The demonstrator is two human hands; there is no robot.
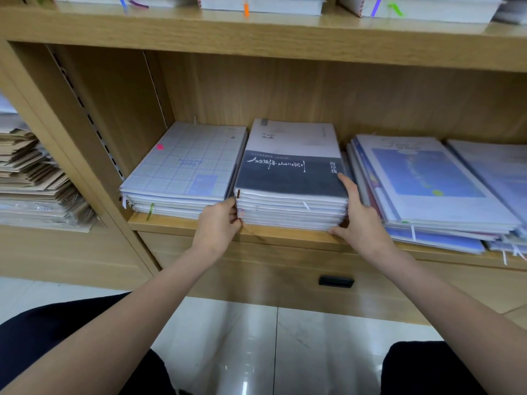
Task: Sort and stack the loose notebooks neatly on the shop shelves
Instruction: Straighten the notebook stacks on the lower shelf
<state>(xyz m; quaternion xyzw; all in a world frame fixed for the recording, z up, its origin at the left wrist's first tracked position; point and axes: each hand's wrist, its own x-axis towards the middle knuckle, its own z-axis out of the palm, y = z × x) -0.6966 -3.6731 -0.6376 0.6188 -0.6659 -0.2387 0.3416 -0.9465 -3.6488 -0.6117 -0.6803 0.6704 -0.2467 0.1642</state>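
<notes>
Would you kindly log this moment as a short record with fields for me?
setting: wooden shelf above a drawer
middle stack: dark-banded cover on top
left hand: grips stack's left front corner
right hand: grips stack's right side, thumb on cover
left neighbour: grid-cover stack
right neighbour: blue-cover stack

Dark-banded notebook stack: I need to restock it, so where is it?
The dark-banded stack sits mid-shelf between the grid stack and blue stack, left hand and right hand gripping its sides.
</notes>
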